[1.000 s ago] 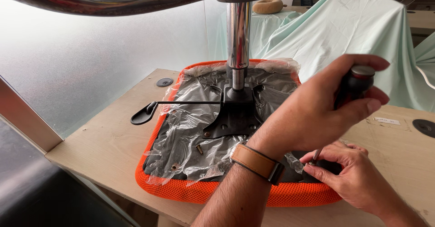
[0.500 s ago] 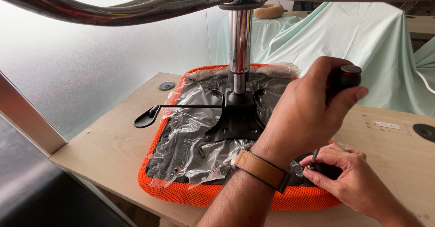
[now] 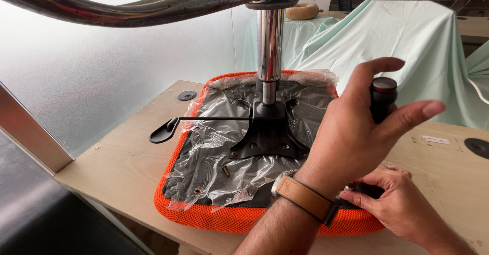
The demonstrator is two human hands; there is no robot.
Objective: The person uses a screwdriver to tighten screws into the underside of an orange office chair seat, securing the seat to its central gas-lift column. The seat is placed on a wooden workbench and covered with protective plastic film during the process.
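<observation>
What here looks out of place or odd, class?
A loose bolt lies on the crinkled plastic wrap covering the upturned orange seat, beside the black mounting plate. The chrome base overhead shows rust.
</observation>
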